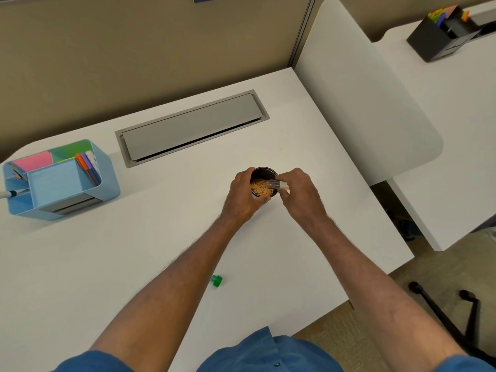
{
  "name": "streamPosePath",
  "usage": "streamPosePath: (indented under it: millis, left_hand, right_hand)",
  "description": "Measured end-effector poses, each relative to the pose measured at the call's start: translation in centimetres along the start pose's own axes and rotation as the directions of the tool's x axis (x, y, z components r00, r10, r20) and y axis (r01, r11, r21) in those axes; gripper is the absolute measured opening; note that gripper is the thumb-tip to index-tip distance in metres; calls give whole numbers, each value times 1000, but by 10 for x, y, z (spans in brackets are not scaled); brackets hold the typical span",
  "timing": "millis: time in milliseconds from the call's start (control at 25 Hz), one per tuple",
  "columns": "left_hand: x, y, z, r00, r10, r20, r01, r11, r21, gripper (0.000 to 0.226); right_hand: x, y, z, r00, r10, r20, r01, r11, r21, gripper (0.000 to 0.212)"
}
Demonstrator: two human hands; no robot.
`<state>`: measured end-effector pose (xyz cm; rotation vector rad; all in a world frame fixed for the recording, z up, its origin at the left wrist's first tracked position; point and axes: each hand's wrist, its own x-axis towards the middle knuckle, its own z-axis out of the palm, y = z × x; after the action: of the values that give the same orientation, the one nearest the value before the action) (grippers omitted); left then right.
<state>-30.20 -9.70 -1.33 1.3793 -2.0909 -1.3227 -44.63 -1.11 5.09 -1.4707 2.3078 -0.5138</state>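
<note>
Holding a clear tube (pixel 280 185) at the rim of the black cup (pixel 264 171) mid-desk (pixel 161 237) — right hand (pixel 302 196) is pinching the tube, left hand (pixel 241 196) is gripping the cup. Tilting too fast, I'm guessing grains (pixel 260 187) are going over the rim.

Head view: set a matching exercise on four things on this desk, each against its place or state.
Things:
1 black cup
2 clear vial
3 green cap
4 blue organizer

States:
a lies alone on the desk
b stands at far left with sticky notes
c gripped by the left hand, grain inside
d pinched by the right hand, tipped at the cup's rim

Pairs: 1-c; 2-d; 3-a; 4-b.
</note>
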Motion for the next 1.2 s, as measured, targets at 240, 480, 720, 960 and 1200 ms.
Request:
streamPosePath:
  millis: [240, 480, 720, 960, 1200]
  left_hand:
    - [-9, -1, -8, 995, -104, 4, 104, 989, -102, 91]
    - [-47, 20, -28, 990, -130, -44, 110, 943, -314, 64]
    - [-84, 24, -48, 989, -100, 113, 135, 923, -360, 31]
    - [-113, 4, -72, 987, -111, 118, 146, 922, -358, 26]
    - [-136, -10, -94, 991, -101, 89, 128, 911, -393, 21]
  right_hand:
    - [-26, 5, 15, 920, 385, 70, -334, 679, 654, 22]
    - [-55, -3, 25, 876, 403, 267, -382, 238, 893, 27]
    - [-90, -27, 45, 885, 234, 402, -428, 71, 901, 37]
    - [-112, -56, 61, 881, 171, 440, -453, 41, 891, 22]
    - [-123, -70, 72, 897, 158, 413, -442, 276, 854, 22]
